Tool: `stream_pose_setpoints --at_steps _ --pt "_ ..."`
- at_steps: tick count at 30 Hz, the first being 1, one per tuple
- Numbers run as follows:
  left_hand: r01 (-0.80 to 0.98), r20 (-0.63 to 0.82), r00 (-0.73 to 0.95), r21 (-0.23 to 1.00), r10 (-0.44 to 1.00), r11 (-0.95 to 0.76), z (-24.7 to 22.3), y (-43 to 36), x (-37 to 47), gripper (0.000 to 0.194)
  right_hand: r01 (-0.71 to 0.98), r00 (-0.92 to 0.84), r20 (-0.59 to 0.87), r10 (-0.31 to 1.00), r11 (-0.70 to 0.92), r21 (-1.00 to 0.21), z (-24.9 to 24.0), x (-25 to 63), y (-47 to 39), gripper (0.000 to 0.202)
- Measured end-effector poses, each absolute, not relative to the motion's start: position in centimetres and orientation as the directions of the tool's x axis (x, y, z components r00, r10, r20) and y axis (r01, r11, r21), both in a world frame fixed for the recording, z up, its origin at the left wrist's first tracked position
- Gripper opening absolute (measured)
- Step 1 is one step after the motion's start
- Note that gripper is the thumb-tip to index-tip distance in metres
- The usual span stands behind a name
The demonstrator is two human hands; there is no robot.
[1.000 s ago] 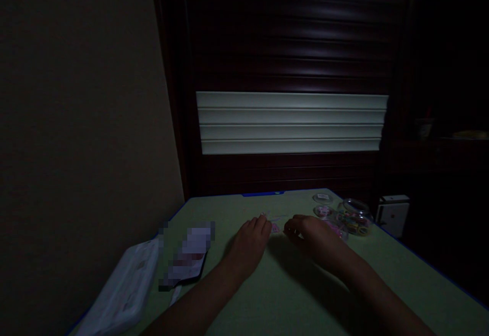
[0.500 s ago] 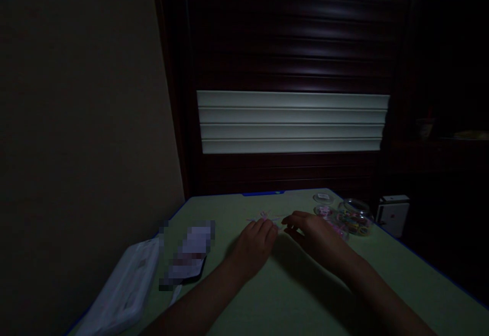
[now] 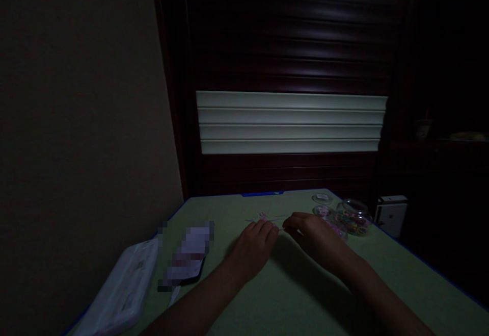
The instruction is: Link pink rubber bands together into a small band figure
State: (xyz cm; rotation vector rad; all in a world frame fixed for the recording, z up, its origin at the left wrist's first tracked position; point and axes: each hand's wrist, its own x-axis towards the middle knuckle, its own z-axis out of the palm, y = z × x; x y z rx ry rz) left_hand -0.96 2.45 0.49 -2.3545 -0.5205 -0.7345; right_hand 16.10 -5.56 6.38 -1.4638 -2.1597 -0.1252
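Observation:
A small pale pink piece with thin strands spreading from it (image 3: 263, 216) lies on the green table, partly covered by my left hand (image 3: 256, 244). The fingers of that hand are closed together over its near side. To the right, my right hand (image 3: 311, 236) has thumb and fingertips pinched on a thin pale strand (image 3: 280, 229) that runs toward my left fingertips. The dim light hides what exactly the piece is.
Right of my hands stand a clear jar (image 3: 354, 217) of colourful bands, small clear containers of pink bits (image 3: 323, 211) and a round lid (image 3: 321, 198). At left lie a phone-like thing (image 3: 191, 254), blurred out, and a white case (image 3: 122, 285). Green table (image 3: 290, 295) has blue edges.
My right fingertips have closed from a slightly parted pose into a pinch on the thin strand. My left hand has stayed in place.

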Motion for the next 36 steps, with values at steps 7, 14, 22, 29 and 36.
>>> stream_pose_setpoints --at_steps 7,14,22,29,36 --pt "0.514 0.603 0.776 -0.434 0.185 -0.74 0.7 2.3 -1.0 0.02 0.944 -0.272 0.429 0.862 0.325 -0.054 6.5 16.2 -5.5 0.023" --pt "0.527 0.617 0.764 -0.431 0.186 -0.733 0.5 2.4 -1.0 0.018 0.982 -0.185 0.415 0.891 0.182 0.045 7.2 17.5 -5.4 0.023" --pt "0.53 0.61 0.769 -0.443 0.19 -0.723 0.2 2.7 -1.0 0.024 0.999 0.01 0.384 0.923 -0.024 0.034 8.2 20.5 -6.0 0.022" --pt "0.537 0.605 0.766 -0.415 0.218 -0.734 0.0 3.0 -1.0 0.024 0.984 0.174 0.316 0.933 -0.173 -0.032 8.2 22.5 -6.6 0.022" --pt "0.554 0.603 0.758 -0.398 0.246 -0.731 0.1 2.9 -1.0 0.022 0.972 0.231 0.259 0.938 -0.213 -0.097 8.1 22.8 -6.7 0.027"
